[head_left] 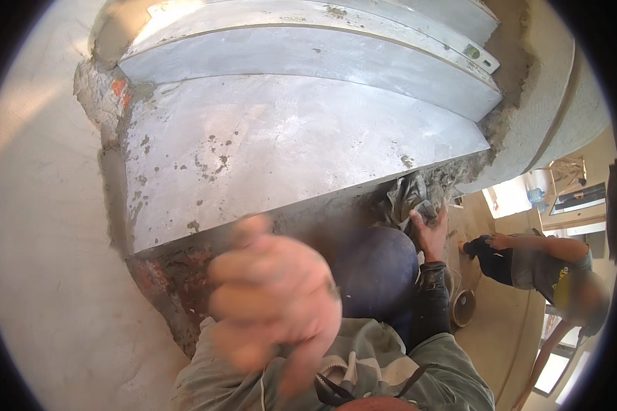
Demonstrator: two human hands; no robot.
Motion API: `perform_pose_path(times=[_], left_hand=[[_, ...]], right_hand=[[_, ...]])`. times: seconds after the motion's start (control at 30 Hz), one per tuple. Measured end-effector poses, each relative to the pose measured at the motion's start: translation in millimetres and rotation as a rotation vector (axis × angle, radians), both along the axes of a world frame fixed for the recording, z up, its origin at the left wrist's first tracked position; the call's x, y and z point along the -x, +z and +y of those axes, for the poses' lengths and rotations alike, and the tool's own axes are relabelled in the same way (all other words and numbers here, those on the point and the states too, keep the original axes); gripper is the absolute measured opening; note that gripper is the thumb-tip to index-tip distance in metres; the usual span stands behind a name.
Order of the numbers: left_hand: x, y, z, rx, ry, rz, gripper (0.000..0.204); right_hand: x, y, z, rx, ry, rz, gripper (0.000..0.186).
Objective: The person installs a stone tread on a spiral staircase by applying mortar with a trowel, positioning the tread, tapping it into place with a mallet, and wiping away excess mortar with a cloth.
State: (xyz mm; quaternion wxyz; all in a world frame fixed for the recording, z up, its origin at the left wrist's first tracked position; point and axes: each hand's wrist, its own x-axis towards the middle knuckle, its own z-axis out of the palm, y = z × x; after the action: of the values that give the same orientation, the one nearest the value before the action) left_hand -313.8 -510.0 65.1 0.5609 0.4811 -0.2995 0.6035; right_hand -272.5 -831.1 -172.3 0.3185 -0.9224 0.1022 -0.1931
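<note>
My left hand (274,294) is raised in front of me, close to the view and smeared by motion. Its fingers look bent, but what they hold, if anything, cannot be made out. With my right hand (432,234) I grip a crumpled grey rag (411,198) at the right end of the step's front edge. Before me lies a pale grey stair tread (288,137), spotted with bits of mortar. Behind it stands a smooth grey riser (322,55). My knee (377,274), in dark blue trousers, is against the lower part of the stair.
A spirit level (483,60) with a green vial lies on the step above. Rough mortar (116,198) runs along the left wall (41,240). At the lower right, another person (548,267) is on the floor below, near a round bucket (463,307).
</note>
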Motion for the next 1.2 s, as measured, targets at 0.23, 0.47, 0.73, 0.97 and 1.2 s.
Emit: perform_pose_path(times=[0.23,0.47,0.73,0.97,1.2], left_hand=[[13,-121,-53,-0.973,-0.186,0.911,0.074],[9,-110,-42,-1.137,-0.413,1.255,0.085],[-51,-84,-90,-0.412,-0.435,0.757,0.103],[-74,-87,-64,-0.265,-0.444,0.793,0.072],[-57,-5,37,-0.562,0.108,0.989,0.06]], right_hand=[[-15,-41,-23,-0.469,-0.05,-0.033,0.047],[-5,31,-33,-0.34,-0.028,-0.471,0.032],[0,186,43,-1.194,0.179,-0.513,0.047],[7,185,70,-0.818,0.351,-0.555,0.078],[100,35,28,-0.945,-0.095,-0.2,0.046]])
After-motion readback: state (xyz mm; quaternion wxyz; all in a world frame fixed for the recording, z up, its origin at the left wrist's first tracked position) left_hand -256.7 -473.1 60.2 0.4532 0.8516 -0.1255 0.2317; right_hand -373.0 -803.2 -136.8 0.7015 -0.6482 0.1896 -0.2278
